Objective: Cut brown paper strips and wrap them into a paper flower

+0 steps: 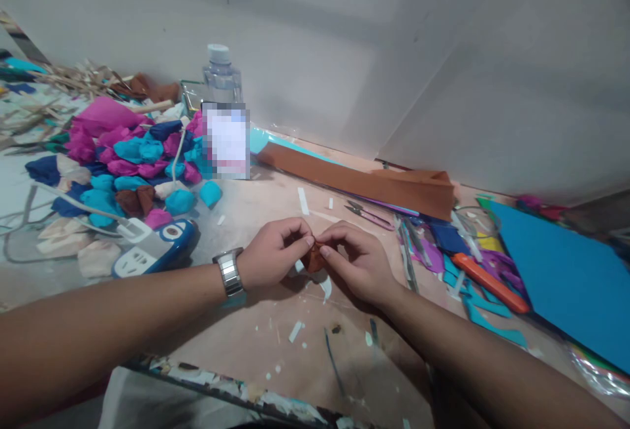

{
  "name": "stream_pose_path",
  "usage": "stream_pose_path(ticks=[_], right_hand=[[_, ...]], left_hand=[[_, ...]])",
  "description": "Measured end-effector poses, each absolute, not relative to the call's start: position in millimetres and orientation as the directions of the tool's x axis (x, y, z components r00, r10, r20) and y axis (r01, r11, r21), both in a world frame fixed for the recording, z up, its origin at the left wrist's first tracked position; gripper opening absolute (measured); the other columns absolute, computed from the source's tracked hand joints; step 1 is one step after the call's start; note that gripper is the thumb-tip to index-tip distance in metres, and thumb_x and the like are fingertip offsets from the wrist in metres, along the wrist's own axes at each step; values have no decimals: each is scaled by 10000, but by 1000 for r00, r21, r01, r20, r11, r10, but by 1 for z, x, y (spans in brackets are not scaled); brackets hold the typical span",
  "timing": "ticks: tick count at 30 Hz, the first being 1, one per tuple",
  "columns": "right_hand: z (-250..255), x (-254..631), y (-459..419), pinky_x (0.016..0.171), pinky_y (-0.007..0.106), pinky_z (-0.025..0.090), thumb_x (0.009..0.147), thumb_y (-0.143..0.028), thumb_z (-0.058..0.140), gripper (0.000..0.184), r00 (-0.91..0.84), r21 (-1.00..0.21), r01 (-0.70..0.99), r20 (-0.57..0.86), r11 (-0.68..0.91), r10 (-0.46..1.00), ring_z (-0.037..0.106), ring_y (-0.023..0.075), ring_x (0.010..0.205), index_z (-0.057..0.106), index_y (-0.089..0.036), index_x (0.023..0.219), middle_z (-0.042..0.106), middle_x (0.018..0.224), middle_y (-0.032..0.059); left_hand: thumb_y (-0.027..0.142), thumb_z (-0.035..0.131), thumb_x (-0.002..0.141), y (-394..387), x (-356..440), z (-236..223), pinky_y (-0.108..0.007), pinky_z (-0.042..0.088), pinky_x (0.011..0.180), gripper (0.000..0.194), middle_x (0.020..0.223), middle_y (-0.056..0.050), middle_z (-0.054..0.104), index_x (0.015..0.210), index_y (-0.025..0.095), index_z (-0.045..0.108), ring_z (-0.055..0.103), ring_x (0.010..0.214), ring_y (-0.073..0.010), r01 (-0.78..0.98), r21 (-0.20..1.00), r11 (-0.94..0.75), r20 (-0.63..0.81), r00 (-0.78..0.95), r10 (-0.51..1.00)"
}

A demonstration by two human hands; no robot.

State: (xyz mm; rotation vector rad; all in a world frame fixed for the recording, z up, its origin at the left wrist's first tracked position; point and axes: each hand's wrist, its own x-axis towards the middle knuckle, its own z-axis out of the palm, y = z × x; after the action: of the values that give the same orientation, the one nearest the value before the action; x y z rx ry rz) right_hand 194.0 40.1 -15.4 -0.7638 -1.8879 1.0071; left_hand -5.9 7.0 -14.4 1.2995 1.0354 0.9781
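- at the near middle of the worktable, a small brown crinkled piece, paper or cloth, sits between both hands' fingertips; whether it also touches the tabletop i cannot tell.
- the left hand, below a silver wristwatch, pinches its left upper edge between thumb and forefinger.
- the right hand pinches its right side the same way, fingers curled.
- if either thumb eased, the gathered top could spring loose; if the hands pulled apart hard, such thin-looking stuff could tear.
- just below, white scraps litter the surface and might cling to the piece if it were set down.
- right of the right hand lie metal tweezers, with pink-handled thread snips farther off; a careless sweep could knock them.
- an orange box cutter lies near the right forearm; its blade is not clear, so brushing it carries some risk.
- to the left, a blue-and-white power strip is just beyond the left forearm, which could bump it when shifting.
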Motion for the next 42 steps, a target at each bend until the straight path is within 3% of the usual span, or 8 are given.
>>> stream_pose_path(ticks=[5,17,24,34,38,42], right_hand=[[-15,196,41,788,379,569,983,-301,682,129,-463,-829,117,442,547,768,695,217,847,797,-258,1020,753,922,67],[-15,193,40,745,345,554,902,-244,770,20,-412,-856,104,426,506,805,677,189,776,784,-239,889,736,850,46],[-23,190,39,754,319,561,846,-315,846,237,-444,-964,-31,249,263,861,682,180,816,754,-237,1050,748,946,38],[-26,189,41,662,293,574,858,-400,828,216,-394,-989,-8,137,145,909,692,164,684,744,-204,889,748,791,21],[-24,189,41,657,267,571,827,-392,852,228,-361,-990,-8,133,139,923,697,155,693,734,-198,853,753,792,21],[-26,190,42,649,289,583,852,-404,832,234,-389,-996,-38,91,82,917,705,162,659,724,-199,885,745,767,18]], left_hand=[[406,611,992,8,-7,-15,-195,418,518,265,578,60,549,851,184,588,472,476,-72,20,1000,7,-12,240,971],[431,634,980,9,-6,-14,-196,410,504,286,670,27,615,867,171,598,476,498,-68,-16,1000,8,-4,242,970],[442,626,995,9,-5,-14,-158,395,448,307,732,5,665,888,155,603,492,484,-49,-41,999,24,-12,264,965],[444,663,974,8,-7,-16,-205,508,559,302,817,-53,723,922,149,618,668,673,-128,-26,1000,-2,10,305,952],[401,789,875,8,-6,-18,-229,507,631,294,827,-30,699,932,154,639,656,730,-139,123,989,-84,45,286,957],[370,675,965,9,-5,-17,-237,520,681,229,849,-47,730,921,145,667,663,759,-136,138,986,-93,54,265,963]])
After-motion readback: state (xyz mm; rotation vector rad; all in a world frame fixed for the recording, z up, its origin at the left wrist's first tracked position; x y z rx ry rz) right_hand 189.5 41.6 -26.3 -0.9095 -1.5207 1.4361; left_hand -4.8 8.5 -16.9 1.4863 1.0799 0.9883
